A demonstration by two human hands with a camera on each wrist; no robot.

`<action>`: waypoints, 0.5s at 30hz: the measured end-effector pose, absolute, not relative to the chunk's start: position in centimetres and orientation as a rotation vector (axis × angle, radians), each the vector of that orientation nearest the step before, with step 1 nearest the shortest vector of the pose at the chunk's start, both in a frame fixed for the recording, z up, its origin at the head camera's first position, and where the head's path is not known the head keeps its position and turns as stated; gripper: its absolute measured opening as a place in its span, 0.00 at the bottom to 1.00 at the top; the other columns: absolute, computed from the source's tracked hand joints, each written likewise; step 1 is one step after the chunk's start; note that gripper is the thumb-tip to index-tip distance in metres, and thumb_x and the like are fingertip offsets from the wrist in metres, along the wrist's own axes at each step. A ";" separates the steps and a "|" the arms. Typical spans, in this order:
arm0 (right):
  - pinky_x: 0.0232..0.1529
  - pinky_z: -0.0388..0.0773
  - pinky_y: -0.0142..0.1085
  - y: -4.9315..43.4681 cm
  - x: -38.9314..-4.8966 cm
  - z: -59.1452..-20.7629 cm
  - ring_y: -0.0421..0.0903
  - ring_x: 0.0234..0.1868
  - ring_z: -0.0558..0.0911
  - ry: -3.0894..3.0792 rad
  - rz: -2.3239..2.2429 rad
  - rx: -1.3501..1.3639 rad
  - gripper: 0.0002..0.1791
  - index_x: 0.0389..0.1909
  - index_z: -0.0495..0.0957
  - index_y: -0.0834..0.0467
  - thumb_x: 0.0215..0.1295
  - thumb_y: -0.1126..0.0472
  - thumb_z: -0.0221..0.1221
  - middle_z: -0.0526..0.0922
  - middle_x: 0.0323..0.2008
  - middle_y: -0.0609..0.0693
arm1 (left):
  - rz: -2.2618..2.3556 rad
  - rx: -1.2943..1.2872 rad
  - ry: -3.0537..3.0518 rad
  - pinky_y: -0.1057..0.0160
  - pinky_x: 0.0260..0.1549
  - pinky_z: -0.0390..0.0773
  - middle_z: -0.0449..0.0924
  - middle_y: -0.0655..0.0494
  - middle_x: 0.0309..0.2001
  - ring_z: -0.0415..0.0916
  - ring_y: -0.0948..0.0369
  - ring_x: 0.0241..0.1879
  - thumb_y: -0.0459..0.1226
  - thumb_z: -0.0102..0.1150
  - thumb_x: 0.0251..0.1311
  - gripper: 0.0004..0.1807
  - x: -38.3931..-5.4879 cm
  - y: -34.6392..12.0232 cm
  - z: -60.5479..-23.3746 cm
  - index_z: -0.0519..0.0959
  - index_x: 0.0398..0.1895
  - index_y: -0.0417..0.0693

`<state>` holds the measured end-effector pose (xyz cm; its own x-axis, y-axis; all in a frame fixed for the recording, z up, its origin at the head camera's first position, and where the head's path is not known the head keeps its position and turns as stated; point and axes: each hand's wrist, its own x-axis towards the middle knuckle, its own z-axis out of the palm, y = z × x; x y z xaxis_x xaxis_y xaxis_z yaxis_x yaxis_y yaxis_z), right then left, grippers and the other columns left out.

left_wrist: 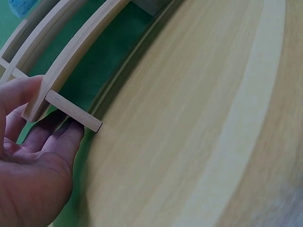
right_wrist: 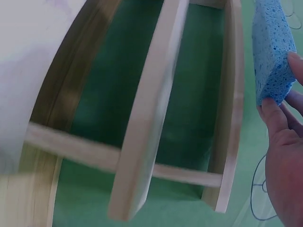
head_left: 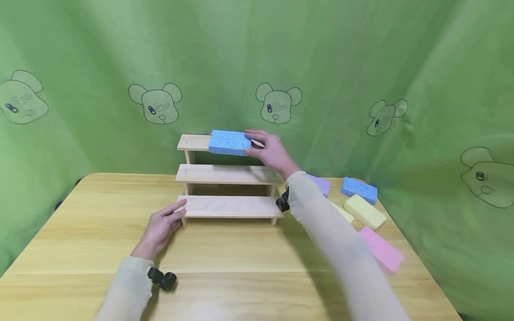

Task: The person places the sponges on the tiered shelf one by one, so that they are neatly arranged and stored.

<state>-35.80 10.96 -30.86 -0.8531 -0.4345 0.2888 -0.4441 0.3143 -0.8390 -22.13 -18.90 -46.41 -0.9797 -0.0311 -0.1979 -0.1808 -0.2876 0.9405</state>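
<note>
A three-tier wooden stand (head_left: 230, 206) stands on the table. At the left end of its lowest tier is my left hand (head_left: 162, 225); in the left wrist view, the left hand (left_wrist: 35, 156) grips that end, with fingers on both sides of the board near the leg. My right hand (head_left: 270, 151) pinches a blue speckled sponge (head_left: 228, 141) by its right end, thumb and fingers on opposite faces. The sponge overlaps the top tier in the head view. In the right wrist view the blue sponge (right_wrist: 273, 49) appears beside the top board, held in the right hand (right_wrist: 286, 156).
To the right on the wooden table (head_left: 225, 276) lie another blue sponge (head_left: 359, 190), a pale yellow sponge (head_left: 365, 211) and a pink sponge (head_left: 380, 249). A purple sponge (head_left: 321, 185) and a second yellow one (head_left: 343, 212) are partly hidden by the right sleeve. A green curtain (head_left: 225, 53) hangs behind.
</note>
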 end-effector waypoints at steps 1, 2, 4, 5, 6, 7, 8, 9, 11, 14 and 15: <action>0.64 0.69 0.34 10.7 -35.9 -30.9 0.50 0.66 0.70 -2.537 1.625 0.848 0.30 0.65 0.70 0.66 0.62 0.67 0.66 0.67 0.68 0.51 | 2.431 -0.271 1.818 0.61 0.64 0.66 0.56 0.47 0.74 0.58 0.54 0.69 0.30 0.59 0.66 0.29 -22.1 -18.9 -46.4 0.65 0.69 0.35; 0.65 0.69 0.34 10.5 -36.1 -31.0 0.50 0.66 0.69 -2.541 1.616 0.845 0.30 0.65 0.70 0.65 0.62 0.67 0.66 0.67 0.68 0.50 | 2.430 -0.271 1.821 0.61 0.65 0.66 0.55 0.47 0.74 0.58 0.54 0.70 0.30 0.59 0.66 0.29 -22.1 -19.0 -46.4 0.65 0.69 0.35; 0.66 0.67 0.35 10.1 -36.3 -31.0 0.49 0.66 0.68 -2.564 1.570 0.827 0.30 0.65 0.71 0.64 0.62 0.66 0.66 0.67 0.68 0.49 | 2.417 -0.266 1.832 0.60 0.65 0.65 0.55 0.47 0.74 0.58 0.54 0.70 0.31 0.59 0.67 0.29 -22.1 -19.0 -46.3 0.65 0.69 0.36; 0.66 0.67 0.35 10.0 -36.4 -31.1 0.48 0.66 0.69 -2.577 1.541 0.818 0.30 0.65 0.71 0.63 0.62 0.65 0.66 0.67 0.68 0.48 | 2.408 -0.265 1.839 0.60 0.65 0.65 0.55 0.47 0.74 0.58 0.54 0.70 0.32 0.59 0.67 0.29 -22.1 -19.0 -46.2 0.65 0.69 0.37; 0.66 0.67 0.35 9.8 -36.6 -31.1 0.48 0.66 0.69 -2.592 1.512 0.811 0.30 0.65 0.72 0.62 0.62 0.64 0.66 0.67 0.68 0.47 | 2.407 -0.266 1.841 0.60 0.65 0.65 0.55 0.48 0.74 0.58 0.54 0.69 0.32 0.59 0.67 0.28 -22.1 -19.0 -46.2 0.65 0.69 0.37; 0.66 0.67 0.34 9.7 -36.7 -31.1 0.48 0.66 0.69 -2.607 1.476 0.806 0.30 0.66 0.72 0.61 0.63 0.63 0.66 0.67 0.68 0.46 | 2.406 -0.270 1.844 0.60 0.65 0.65 0.55 0.48 0.74 0.58 0.54 0.69 0.32 0.59 0.67 0.28 -22.1 -18.9 -46.2 0.65 0.69 0.37; 0.66 0.66 0.32 9.6 -36.9 -31.0 0.47 0.66 0.69 -2.621 1.441 0.802 0.30 0.66 0.72 0.60 0.63 0.61 0.66 0.67 0.69 0.46 | 2.406 -0.274 1.844 0.60 0.65 0.65 0.55 0.48 0.74 0.58 0.54 0.69 0.32 0.59 0.67 0.28 -22.1 -18.9 -46.2 0.66 0.69 0.37; 0.65 0.66 0.32 9.4 -37.0 -31.0 0.47 0.66 0.69 -2.630 1.425 0.802 0.30 0.66 0.72 0.60 0.64 0.61 0.66 0.67 0.69 0.46 | 2.405 -0.278 1.847 0.60 0.65 0.65 0.55 0.48 0.74 0.59 0.54 0.69 0.32 0.59 0.67 0.28 -22.1 -19.0 -46.2 0.66 0.69 0.37; 0.65 0.66 0.31 9.1 -37.3 -31.1 0.48 0.66 0.69 -2.633 1.415 0.804 0.29 0.66 0.71 0.60 0.65 0.62 0.65 0.66 0.69 0.47 | 2.407 -0.287 1.847 0.61 0.65 0.66 0.56 0.48 0.74 0.59 0.54 0.69 0.32 0.59 0.67 0.28 -22.1 -19.0 -46.2 0.66 0.69 0.37; 0.66 0.65 0.30 8.7 -37.7 -31.1 0.49 0.67 0.67 -2.652 1.410 0.793 0.29 0.67 0.70 0.61 0.66 0.63 0.64 0.65 0.70 0.48 | 2.408 -0.297 1.847 0.61 0.64 0.67 0.56 0.48 0.74 0.60 0.54 0.68 0.32 0.59 0.67 0.28 -22.0 -19.0 -46.3 0.66 0.69 0.37; 0.66 0.65 0.31 8.5 -37.7 -31.1 0.49 0.67 0.67 -2.656 1.418 0.791 0.28 0.67 0.70 0.62 0.66 0.64 0.63 0.64 0.70 0.49 | 2.409 -0.300 1.848 0.61 0.64 0.67 0.56 0.48 0.74 0.60 0.54 0.68 0.31 0.59 0.67 0.28 -22.0 -19.0 -46.3 0.66 0.69 0.37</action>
<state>-37.72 8.51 -31.11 -0.8706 -0.4202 0.2559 -0.4464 0.4559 -0.7700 -21.95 -19.03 -46.32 -0.9766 -0.0475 -0.2097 -0.1902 -0.2637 0.9457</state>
